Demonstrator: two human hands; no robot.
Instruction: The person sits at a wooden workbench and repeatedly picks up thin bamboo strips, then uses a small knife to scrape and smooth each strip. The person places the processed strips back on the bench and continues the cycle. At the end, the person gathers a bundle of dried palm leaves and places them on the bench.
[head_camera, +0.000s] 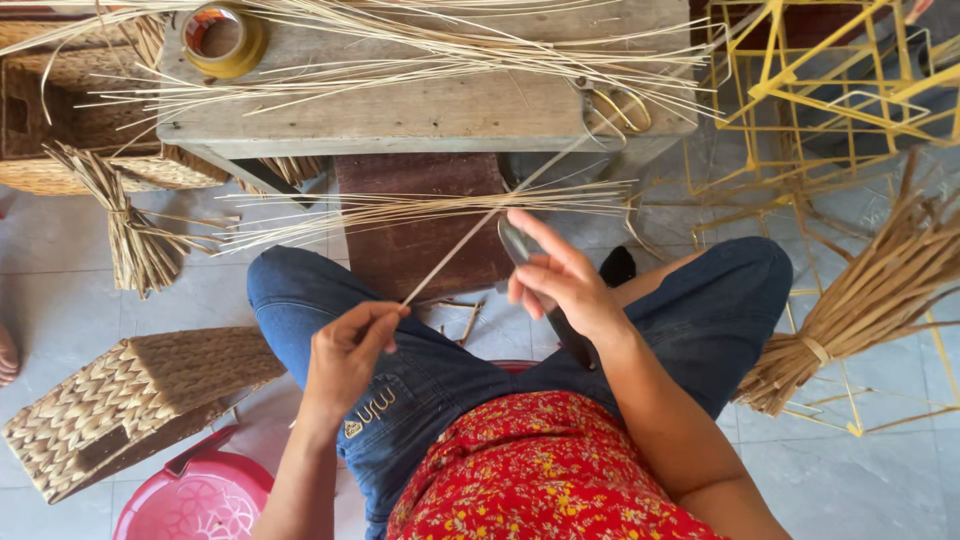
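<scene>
My left hand (350, 350) pinches the near end of a thin pale cane strip (470, 238) that slants up and to the right toward the wooden table (430, 110). Above my right knee, my right hand (560, 280) grips a dark-handled knife (545, 290) whose blade lies against the strip. Several more split strips (420, 208) rest across my knees, and a long loose bunch of them (400, 50) covers the tabletop.
A roll of tape (222, 38) and scissors (615, 108) lie on the table. A woven basket (130, 400) and a pink basin (195, 495) sit at lower left. Tied reed bundles (140, 230) (860, 300) lie left and right. Yellow wire frames (830, 90) stand at upper right.
</scene>
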